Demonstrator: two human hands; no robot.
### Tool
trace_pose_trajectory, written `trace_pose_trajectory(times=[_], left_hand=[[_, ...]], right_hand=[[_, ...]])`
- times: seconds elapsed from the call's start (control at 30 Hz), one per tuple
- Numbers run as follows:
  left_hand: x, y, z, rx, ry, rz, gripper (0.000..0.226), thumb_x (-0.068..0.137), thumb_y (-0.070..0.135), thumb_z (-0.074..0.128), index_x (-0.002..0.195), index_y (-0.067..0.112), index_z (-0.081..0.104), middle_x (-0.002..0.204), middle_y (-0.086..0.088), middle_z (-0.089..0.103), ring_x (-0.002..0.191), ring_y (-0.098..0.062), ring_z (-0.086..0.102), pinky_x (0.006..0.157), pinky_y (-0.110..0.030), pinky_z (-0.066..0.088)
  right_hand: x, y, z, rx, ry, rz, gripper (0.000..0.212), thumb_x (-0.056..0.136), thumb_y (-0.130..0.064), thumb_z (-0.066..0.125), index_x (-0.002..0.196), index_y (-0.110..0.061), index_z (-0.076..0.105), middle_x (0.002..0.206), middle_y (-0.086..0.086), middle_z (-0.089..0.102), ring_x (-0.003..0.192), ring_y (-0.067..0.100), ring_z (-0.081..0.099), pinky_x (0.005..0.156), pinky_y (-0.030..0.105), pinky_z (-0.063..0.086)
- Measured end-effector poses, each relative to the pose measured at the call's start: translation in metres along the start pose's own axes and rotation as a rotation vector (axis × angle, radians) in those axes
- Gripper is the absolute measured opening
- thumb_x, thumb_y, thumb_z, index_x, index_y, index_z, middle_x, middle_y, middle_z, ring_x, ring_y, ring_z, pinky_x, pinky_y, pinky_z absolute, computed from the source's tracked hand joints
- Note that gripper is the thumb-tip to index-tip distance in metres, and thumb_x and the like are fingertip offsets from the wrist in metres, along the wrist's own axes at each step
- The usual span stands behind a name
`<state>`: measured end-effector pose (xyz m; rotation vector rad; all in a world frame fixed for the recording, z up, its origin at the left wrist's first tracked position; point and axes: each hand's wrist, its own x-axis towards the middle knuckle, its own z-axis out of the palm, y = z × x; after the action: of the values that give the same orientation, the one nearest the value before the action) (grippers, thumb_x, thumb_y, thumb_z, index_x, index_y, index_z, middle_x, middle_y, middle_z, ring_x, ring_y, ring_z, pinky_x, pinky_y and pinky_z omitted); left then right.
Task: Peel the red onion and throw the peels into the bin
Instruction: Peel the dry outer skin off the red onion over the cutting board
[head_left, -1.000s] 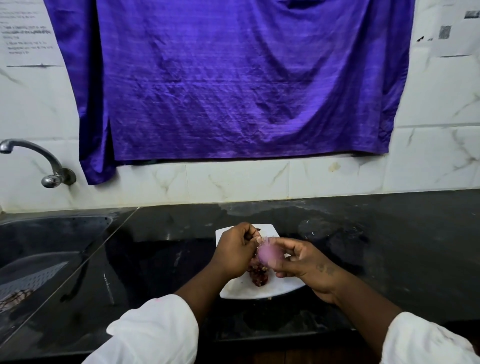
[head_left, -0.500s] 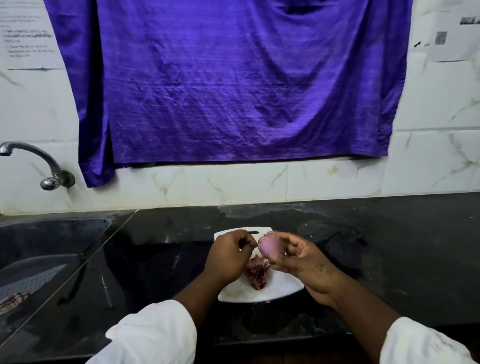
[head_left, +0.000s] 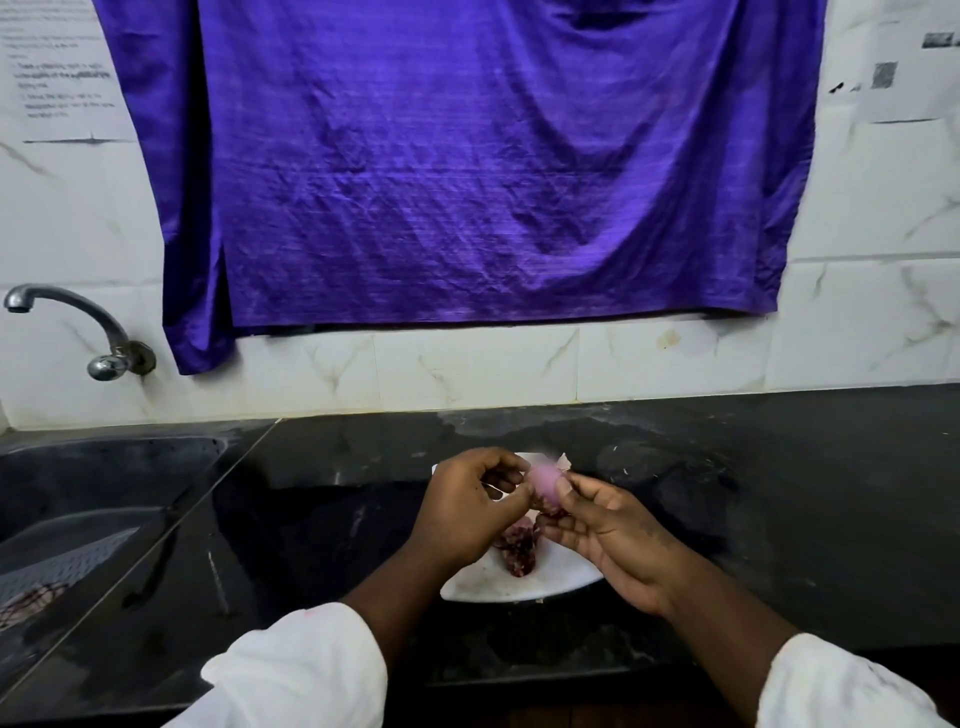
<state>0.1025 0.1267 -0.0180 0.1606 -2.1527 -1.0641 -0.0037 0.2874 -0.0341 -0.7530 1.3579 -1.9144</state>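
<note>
Nearest the camera, two white sleeves (head_left: 296, 670) are cut off by the bottom edge. The left hand (head_left: 465, 512) has its fingers curled in, the tips pinched at the left end of the red onion (head_left: 545, 483); whether they grip skin or flesh is lost in motion blur. The right hand (head_left: 613, 535) is clamped on the onion's right side, thumb on top and fingers beneath. The onion is a pale pink smear, held just above the white cutting board (head_left: 519, 584), its long axis seemingly running from hand to hand. Under the hands a dark red heap of peels (head_left: 517, 551) lies on the board, partly hidden by the wrists. Left of the left hand is a sink (head_left: 104, 483), its basin cropped. Beyond, a purple cloth (head_left: 467, 166) hangs; the papers (head_left: 57, 67) taped beside it carry print too blurred to read.
</note>
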Motion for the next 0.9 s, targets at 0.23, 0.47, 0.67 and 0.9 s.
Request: trace_pose_trajectory(times=[0.23, 0.47, 0.67, 0.9], left_hand=[[0.0031, 0.0015, 0.0008, -0.008, 0.007, -0.005, 0.014, 0.083, 0.013, 0.081, 0.097, 0.015, 0.081, 0.086, 0.004, 0.077, 0.077, -0.009, 0.073, 0.072, -0.035, 0.064], [0.0034, 0.0052, 0.0023, 0.02, 0.035, 0.017, 0.012, 0.082, 0.007, 0.081, 0.093, 0.01, 0.082, 0.083, 0.005, 0.077, 0.072, -0.004, 0.072, 0.066, -0.017, 0.057], [0.0016, 0.0015, 0.0034, 0.034, 0.059, 0.017, 0.017, 0.086, 0.008, 0.075, 0.095, 0.018, 0.084, 0.084, 0.008, 0.078, 0.072, -0.002, 0.071, 0.067, -0.021, 0.057], [-0.0027, 0.0, 0.0083, 0.045, 0.045, 0.061, 0.016, 0.085, 0.019, 0.081, 0.101, 0.018, 0.082, 0.089, 0.007, 0.079, 0.08, -0.005, 0.074, 0.075, -0.036, 0.064]], right_hand=[[-0.0015, -0.0012, -0.0013, 0.012, 0.004, 0.017, 0.041, 0.092, -0.024, 0.065, 0.129, -0.007, 0.067, 0.119, 0.015, 0.076, 0.1, 0.021, 0.073, 0.091, 0.034, 0.059], [-0.0012, -0.0012, -0.002, 0.041, 0.01, 0.038, 0.039, 0.096, -0.022, 0.063, 0.131, -0.005, 0.066, 0.121, 0.019, 0.074, 0.093, 0.019, 0.074, 0.089, 0.033, 0.06], [-0.0026, -0.0014, -0.0042, 0.048, 0.007, 0.052, 0.038, 0.097, -0.023, 0.064, 0.13, -0.003, 0.066, 0.119, 0.019, 0.074, 0.091, 0.018, 0.071, 0.086, 0.031, 0.061], [-0.0023, -0.0032, -0.0037, 0.024, 0.04, 0.029, 0.038, 0.096, -0.022, 0.063, 0.13, -0.005, 0.066, 0.117, 0.015, 0.076, 0.095, 0.018, 0.072, 0.085, 0.031, 0.06]])
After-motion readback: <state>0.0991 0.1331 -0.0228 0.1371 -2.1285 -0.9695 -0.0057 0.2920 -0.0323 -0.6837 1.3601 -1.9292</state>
